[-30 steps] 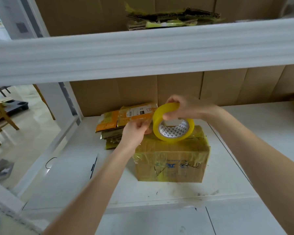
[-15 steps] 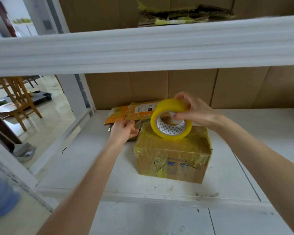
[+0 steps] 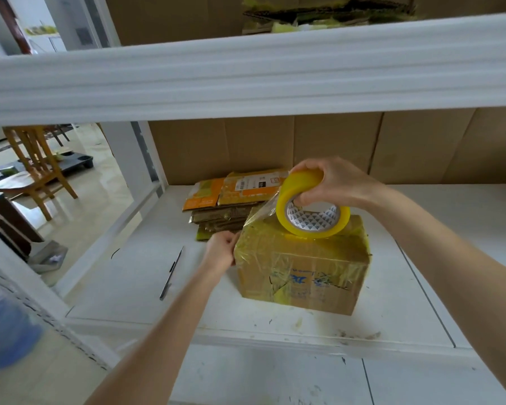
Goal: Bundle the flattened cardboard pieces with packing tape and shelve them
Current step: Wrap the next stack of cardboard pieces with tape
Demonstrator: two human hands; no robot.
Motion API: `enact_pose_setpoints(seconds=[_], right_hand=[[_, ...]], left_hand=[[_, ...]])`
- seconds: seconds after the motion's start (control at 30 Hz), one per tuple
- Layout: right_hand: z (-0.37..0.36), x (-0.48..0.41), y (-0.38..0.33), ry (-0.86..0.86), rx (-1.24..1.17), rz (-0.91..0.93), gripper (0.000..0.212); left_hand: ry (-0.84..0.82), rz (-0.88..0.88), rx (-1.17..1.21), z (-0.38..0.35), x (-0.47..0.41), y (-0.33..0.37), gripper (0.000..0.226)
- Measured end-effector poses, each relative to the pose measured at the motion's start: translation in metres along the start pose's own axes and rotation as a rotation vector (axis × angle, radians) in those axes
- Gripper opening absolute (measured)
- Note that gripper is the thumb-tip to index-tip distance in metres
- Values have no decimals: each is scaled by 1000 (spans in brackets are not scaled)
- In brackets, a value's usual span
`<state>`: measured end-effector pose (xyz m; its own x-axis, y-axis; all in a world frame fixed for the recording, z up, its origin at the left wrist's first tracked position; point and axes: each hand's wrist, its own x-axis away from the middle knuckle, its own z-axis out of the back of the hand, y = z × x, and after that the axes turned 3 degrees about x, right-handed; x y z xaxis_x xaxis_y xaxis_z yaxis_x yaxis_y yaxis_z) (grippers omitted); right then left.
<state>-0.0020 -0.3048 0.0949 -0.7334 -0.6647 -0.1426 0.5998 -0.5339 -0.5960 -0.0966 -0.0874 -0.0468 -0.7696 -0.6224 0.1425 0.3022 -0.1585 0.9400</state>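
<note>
- Cardboard bundle (image 3: 303, 267): brown block, wrapped in glossy yellowish tape, blue print on its front; sits on white shelf (image 3: 421, 302).
- Tape roll (image 3: 285, 209): yellow, on the bundle's top, gripped by right hand (image 3: 336, 182).
- Left hand (image 3: 221, 251): fingers curled on the bundle's upper left corner.

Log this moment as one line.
phase: taping | right hand: grips tape roll atop cardboard bundle | tape strip: runs to bundle's top-left corner | left hand: against bundle's left face

Right hand (image 3: 333, 185) high and curled — left hand (image 3: 221, 252) lower, leftward.
</note>
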Motion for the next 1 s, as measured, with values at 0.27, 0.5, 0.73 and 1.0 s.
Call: enact_pose_setpoints(seconds=[0.27,0.5,0.73,1.0], right_hand=[[-5,-3,1,12,72,7,70],[-16,24,32,110,-367,-130,61],[28,34,33,199,-192,-110,40],[49,39,35,67,-43,-97,41]], left_hand=[[-12,-561,-352,6,32,37,66],[-212,-725,-1017,-10,59,48,112],[-202,-698,-1097,-9,52,46,113],[-261,-726,-1078,-8,57,47,95]])
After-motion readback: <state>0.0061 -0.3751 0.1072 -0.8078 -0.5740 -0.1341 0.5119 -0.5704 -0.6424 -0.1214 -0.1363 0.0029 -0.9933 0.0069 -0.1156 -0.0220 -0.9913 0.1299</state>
